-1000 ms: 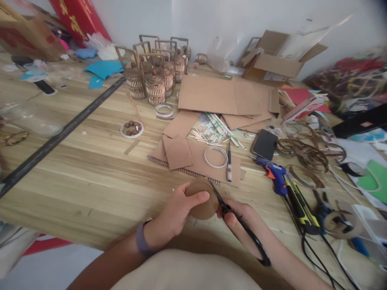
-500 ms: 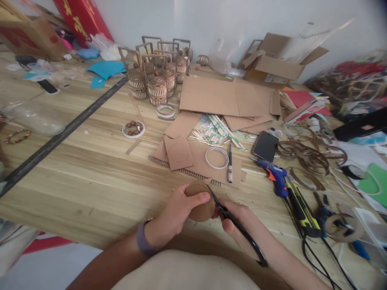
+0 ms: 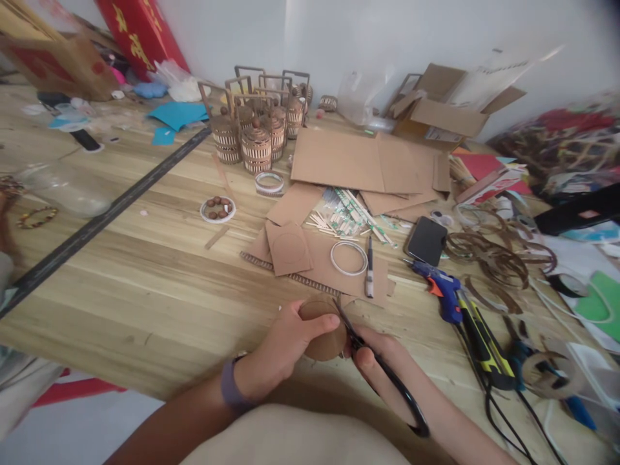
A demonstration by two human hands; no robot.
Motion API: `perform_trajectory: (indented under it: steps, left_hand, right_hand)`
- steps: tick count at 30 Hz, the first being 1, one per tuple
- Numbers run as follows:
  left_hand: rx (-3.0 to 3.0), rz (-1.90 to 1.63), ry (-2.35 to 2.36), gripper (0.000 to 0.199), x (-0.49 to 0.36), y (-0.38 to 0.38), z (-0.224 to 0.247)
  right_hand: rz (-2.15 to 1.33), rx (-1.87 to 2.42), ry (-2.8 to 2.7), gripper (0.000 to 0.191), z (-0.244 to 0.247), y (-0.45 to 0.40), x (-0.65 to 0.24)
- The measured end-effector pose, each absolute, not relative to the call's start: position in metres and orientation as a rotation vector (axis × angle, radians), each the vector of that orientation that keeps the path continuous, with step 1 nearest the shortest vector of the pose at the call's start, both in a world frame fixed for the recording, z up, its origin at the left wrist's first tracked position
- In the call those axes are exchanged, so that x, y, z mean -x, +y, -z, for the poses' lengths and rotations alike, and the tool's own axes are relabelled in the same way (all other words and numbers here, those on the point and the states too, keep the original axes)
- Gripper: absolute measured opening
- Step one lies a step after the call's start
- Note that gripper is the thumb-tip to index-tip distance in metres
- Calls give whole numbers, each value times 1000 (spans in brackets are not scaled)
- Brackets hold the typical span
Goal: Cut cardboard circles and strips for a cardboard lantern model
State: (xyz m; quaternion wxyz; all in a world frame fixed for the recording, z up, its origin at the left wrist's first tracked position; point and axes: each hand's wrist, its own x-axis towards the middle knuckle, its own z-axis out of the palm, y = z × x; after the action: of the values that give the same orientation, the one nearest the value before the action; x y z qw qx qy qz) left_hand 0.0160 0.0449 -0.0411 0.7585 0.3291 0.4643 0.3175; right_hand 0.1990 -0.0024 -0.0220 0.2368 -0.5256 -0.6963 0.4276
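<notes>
A roundish piece of brown cardboard (image 3: 323, 341) is gripped in my left hand (image 3: 295, 336), thumb on top of it. My right hand (image 3: 382, 361) is closed on black-handled scissors (image 3: 394, 381), whose blades lie at the right edge of the piece. Just beyond sits a flat cardboard sheet (image 3: 322, 261), bearing a white ring (image 3: 349, 258), a pen (image 3: 370, 268) and a smaller cardboard square (image 3: 289, 248) with a circle drawn on it.
Lidded woven baskets (image 3: 256, 147) stand at the back. A blue glue gun (image 3: 442, 290), a yellow-black cutter (image 3: 487, 342) and a phone (image 3: 426, 240) lie to the right. A long black strip (image 3: 113, 210) crosses the table's left side.
The view has shifted slightly. The scissors' blades look closer together at the cardboard's edge, and a thin offcut beside them has changed position.
</notes>
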Motion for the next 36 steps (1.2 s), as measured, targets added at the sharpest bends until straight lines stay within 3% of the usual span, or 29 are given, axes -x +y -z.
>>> perform_trajectory:
  steps: [36]
  left_hand:
    - [-773, -589, 994, 35, -15, 46, 39]
  right_hand:
    - [-1331, 1562, -1917, 71, 24, -5, -213]
